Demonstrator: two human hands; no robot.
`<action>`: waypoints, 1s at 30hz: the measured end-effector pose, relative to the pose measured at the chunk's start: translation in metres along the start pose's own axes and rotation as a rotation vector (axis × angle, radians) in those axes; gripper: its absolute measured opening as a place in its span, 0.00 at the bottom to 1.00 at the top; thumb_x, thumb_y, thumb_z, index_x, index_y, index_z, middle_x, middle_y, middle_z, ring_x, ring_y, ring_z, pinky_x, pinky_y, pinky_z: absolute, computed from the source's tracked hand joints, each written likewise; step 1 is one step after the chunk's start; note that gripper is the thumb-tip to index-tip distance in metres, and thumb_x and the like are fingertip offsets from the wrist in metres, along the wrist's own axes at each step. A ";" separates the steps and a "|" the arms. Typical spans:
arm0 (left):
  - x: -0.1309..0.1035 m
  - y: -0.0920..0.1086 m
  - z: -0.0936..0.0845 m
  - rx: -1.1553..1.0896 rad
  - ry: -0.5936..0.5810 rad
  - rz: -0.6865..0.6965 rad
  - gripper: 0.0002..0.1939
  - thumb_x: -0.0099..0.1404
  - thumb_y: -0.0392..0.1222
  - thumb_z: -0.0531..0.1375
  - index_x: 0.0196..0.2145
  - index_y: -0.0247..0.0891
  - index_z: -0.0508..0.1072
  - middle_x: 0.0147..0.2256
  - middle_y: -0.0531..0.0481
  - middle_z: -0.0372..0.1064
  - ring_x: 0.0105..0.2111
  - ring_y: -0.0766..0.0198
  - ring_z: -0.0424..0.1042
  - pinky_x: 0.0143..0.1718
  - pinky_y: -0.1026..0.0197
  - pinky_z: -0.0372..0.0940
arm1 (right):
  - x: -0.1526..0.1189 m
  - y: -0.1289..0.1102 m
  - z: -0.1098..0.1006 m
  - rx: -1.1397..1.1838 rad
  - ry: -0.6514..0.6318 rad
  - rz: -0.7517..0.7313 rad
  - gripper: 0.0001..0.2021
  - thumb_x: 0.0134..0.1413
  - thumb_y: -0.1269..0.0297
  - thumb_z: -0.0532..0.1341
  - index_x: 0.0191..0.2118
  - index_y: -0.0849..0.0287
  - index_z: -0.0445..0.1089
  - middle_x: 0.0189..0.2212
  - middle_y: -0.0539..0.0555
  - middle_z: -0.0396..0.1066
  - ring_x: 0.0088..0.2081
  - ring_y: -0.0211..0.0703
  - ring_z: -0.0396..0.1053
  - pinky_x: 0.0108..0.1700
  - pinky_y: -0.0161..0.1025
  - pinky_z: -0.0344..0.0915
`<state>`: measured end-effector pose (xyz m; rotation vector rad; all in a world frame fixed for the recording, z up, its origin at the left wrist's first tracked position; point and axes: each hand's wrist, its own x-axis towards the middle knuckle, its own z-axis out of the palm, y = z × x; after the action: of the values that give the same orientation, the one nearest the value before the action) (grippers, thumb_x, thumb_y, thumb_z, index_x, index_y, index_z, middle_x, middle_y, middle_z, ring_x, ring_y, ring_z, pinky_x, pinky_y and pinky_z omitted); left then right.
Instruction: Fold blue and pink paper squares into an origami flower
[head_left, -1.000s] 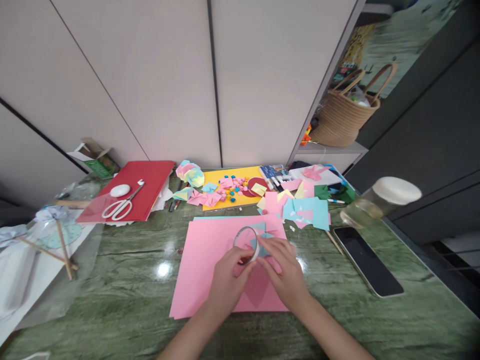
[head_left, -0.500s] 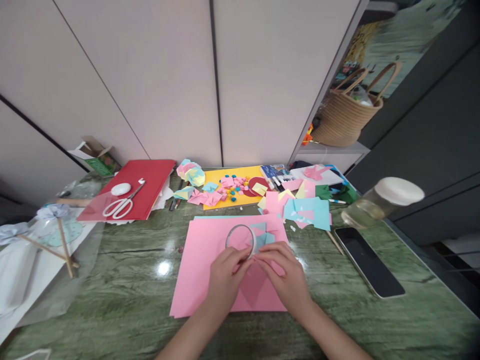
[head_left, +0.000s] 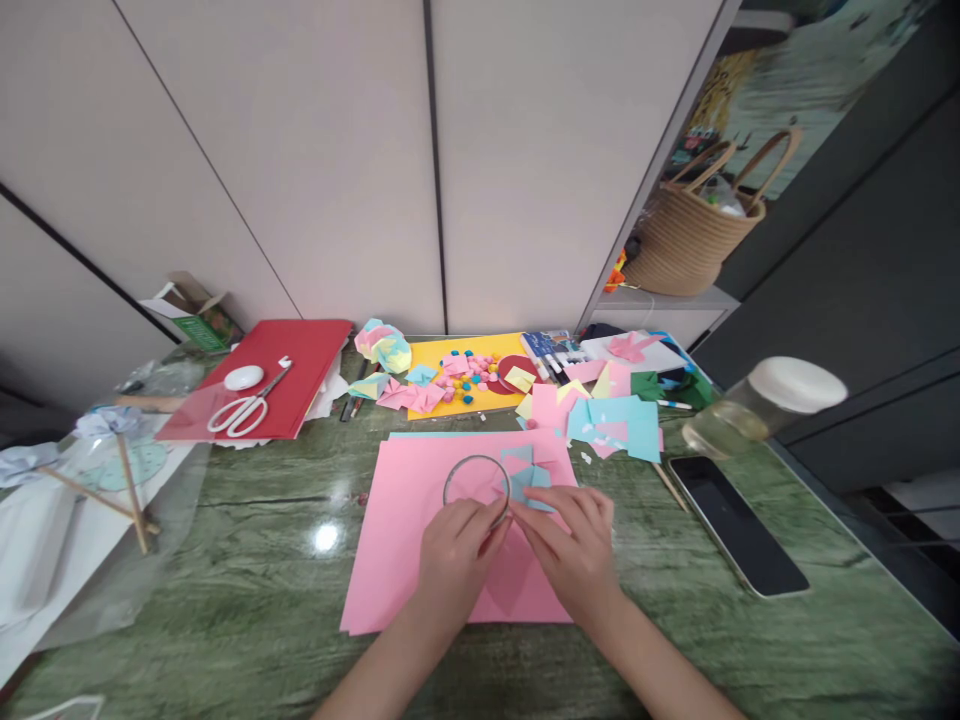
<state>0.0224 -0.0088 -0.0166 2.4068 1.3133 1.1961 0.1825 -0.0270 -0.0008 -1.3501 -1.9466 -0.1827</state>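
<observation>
My left hand [head_left: 459, 550] is closed, pinching the lower right rim of a thin, pale roll of tape [head_left: 448, 482], which is tilted up so that its ring faces me. Thumb and forefinger of my right hand [head_left: 574, 540] meet at that same edge, against the left fingertips; the bit of tape between them is too small to make out. Both hands are above a stack of pink paper sheets [head_left: 405, 540]. Just behind the right fingers lies a folded light-blue paper piece [head_left: 529, 475], partly covered by them.
White-handled scissors [head_left: 244, 410] lie on a red folder [head_left: 300, 360] at left. Behind are small pompoms [head_left: 469, 378] on yellow paper [head_left: 427, 405] and coloured paper scraps [head_left: 622, 420]. At right are a phone [head_left: 739, 525] and a lidded bottle [head_left: 731, 425]. Wooden sticks [head_left: 127, 490] lie far left.
The roll of tape has shifted slightly left and down and turned, its ring now facing me more. My right hand's other fingers have curled and moved a little right.
</observation>
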 end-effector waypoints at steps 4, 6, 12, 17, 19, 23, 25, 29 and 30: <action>0.000 0.000 -0.002 0.130 0.011 0.103 0.13 0.59 0.34 0.56 0.42 0.37 0.70 0.23 0.49 0.68 0.25 0.65 0.65 0.27 0.63 0.59 | 0.002 -0.004 0.000 0.018 0.012 0.028 0.06 0.50 0.68 0.60 0.33 0.50 0.71 0.35 0.49 0.72 0.38 0.42 0.64 0.42 0.44 0.50; 0.000 0.001 -0.004 0.191 0.007 0.156 0.13 0.58 0.34 0.56 0.42 0.37 0.70 0.23 0.49 0.68 0.24 0.65 0.64 0.27 0.63 0.58 | 0.003 -0.005 0.000 0.048 0.010 0.046 0.04 0.49 0.68 0.60 0.31 0.51 0.70 0.35 0.50 0.72 0.38 0.42 0.63 0.42 0.43 0.51; -0.003 -0.001 -0.005 0.238 -0.028 0.223 0.16 0.58 0.31 0.56 0.45 0.35 0.66 0.23 0.49 0.67 0.25 0.64 0.63 0.26 0.61 0.54 | 0.005 -0.006 0.000 0.137 -0.071 0.092 0.04 0.47 0.71 0.59 0.29 0.55 0.67 0.37 0.51 0.69 0.41 0.44 0.61 0.42 0.44 0.52; -0.006 0.001 -0.002 0.156 0.049 0.232 0.15 0.57 0.30 0.57 0.43 0.36 0.67 0.22 0.50 0.67 0.24 0.65 0.62 0.26 0.61 0.53 | 0.004 -0.014 -0.001 0.212 -0.076 0.232 0.04 0.43 0.72 0.58 0.25 0.56 0.65 0.38 0.52 0.65 0.42 0.46 0.60 0.43 0.45 0.54; -0.008 0.006 -0.002 0.093 0.095 0.233 0.15 0.56 0.29 0.58 0.42 0.36 0.68 0.22 0.51 0.67 0.24 0.66 0.62 0.26 0.61 0.53 | 0.005 -0.013 0.000 0.226 -0.077 0.295 0.03 0.42 0.72 0.58 0.24 0.56 0.65 0.39 0.53 0.63 0.43 0.47 0.59 0.44 0.45 0.54; -0.005 0.009 -0.008 -0.015 0.146 0.234 0.16 0.54 0.28 0.59 0.42 0.37 0.68 0.24 0.51 0.68 0.24 0.67 0.63 0.27 0.62 0.55 | 0.009 0.007 -0.001 0.308 -0.038 0.449 0.03 0.46 0.67 0.58 0.26 0.56 0.67 0.38 0.54 0.62 0.43 0.47 0.61 0.44 0.46 0.57; 0.001 -0.003 -0.012 0.046 0.163 0.161 0.13 0.56 0.31 0.58 0.40 0.37 0.69 0.22 0.51 0.67 0.24 0.67 0.63 0.27 0.62 0.56 | 0.011 0.020 -0.003 0.371 0.002 0.510 0.05 0.50 0.64 0.56 0.30 0.56 0.68 0.38 0.55 0.62 0.44 0.45 0.61 0.46 0.44 0.58; 0.018 -0.056 -0.030 0.293 0.152 -0.098 0.10 0.60 0.39 0.54 0.39 0.36 0.71 0.25 0.48 0.69 0.28 0.63 0.66 0.32 0.61 0.59 | 0.013 0.038 -0.004 0.398 -0.025 0.556 0.13 0.51 0.62 0.55 0.43 0.56 0.63 0.41 0.55 0.63 0.43 0.44 0.62 0.44 0.43 0.59; 0.021 -0.071 -0.036 0.368 0.128 -0.179 0.11 0.61 0.40 0.53 0.39 0.36 0.71 0.27 0.47 0.69 0.29 0.61 0.66 0.33 0.60 0.59 | 0.013 0.042 -0.004 0.398 -0.057 0.570 0.15 0.50 0.61 0.55 0.46 0.56 0.60 0.42 0.56 0.64 0.42 0.44 0.63 0.43 0.43 0.59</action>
<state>-0.0428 0.0416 -0.0138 2.4056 1.8910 1.1607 0.2178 -0.0011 -0.0013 -1.5729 -1.4611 0.4940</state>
